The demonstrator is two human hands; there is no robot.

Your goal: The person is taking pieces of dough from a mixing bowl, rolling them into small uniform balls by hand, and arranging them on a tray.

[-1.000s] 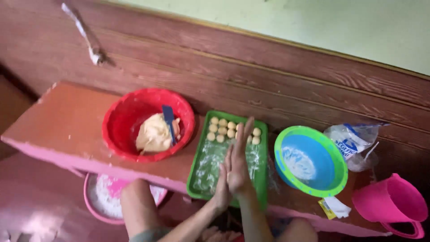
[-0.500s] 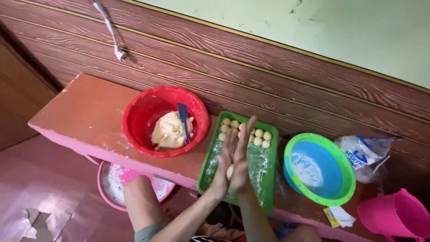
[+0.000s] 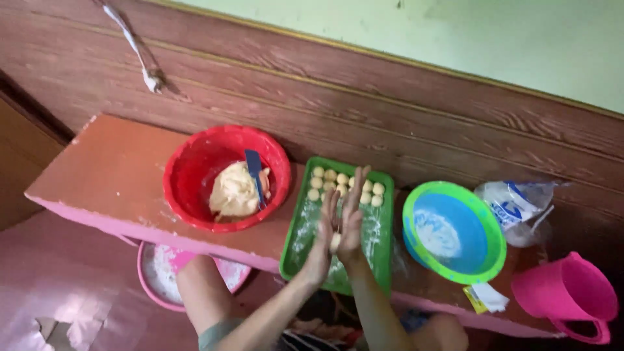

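step: rolling dough ball (image 3: 335, 242) | left hand (image 3: 327, 227) and right hand (image 3: 351, 218) pressed flat together on it, over tray (image 3: 296, 250) | next, likely: set ball beside row (image 3: 344, 184) at tray's far edge, gently

- A home cooking corner: a low pink bench (image 3: 110, 175) against a wood-panelled wall (image 3: 364, 97).
- Centre frame, a red bowl (image 3: 195, 170) of dough (image 3: 233, 193), a green tray (image 3: 377, 257) of dough balls (image 3: 325, 175).

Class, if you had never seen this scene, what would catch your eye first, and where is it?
The two hands, left hand and right hand, pressed palm to palm around a small dough ball above the green tray. Left of it, a red bowl holds a dough lump.
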